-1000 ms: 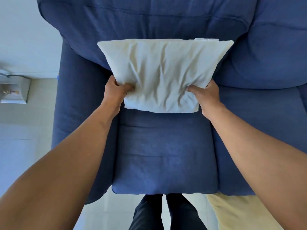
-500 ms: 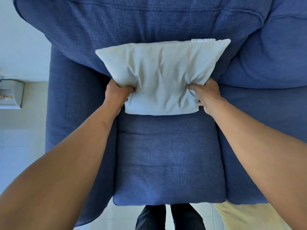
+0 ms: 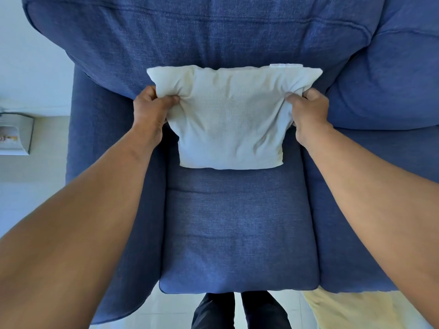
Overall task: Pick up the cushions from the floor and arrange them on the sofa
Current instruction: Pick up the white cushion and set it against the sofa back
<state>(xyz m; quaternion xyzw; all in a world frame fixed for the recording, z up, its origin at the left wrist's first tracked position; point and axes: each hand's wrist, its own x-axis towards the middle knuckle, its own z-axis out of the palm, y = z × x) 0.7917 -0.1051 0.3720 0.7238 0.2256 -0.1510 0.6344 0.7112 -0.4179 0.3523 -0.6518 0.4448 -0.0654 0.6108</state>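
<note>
cushion being set against the sofa back

the blue sofa [image 3: 237,233] fills nearly the whole view, its backrest at the top and one seat pad directly under the person. a white cushion [image 3: 228,119] stands on the rear of that seat pad, its top edge leaning on the backrest, which props it upright so it faces the room. at the lower right, a pale yellow cushion [image 3: 351,309] lies on the floor just beside the sofa's front edge, partly hidden under it; it looks like the next one to fetch.

the left hand [image 3: 149,110] and right hand [image 3: 308,110] grip the white cushion's upper side edges. on each, the fingers are curled closed with fabric pinched between thumb and fingers, bunching the cover into creases there. holding high on both sides probably lets the person square the cushion and press it back evenly. a small white tag [image 3: 286,65] shows on the top edge.
</note>
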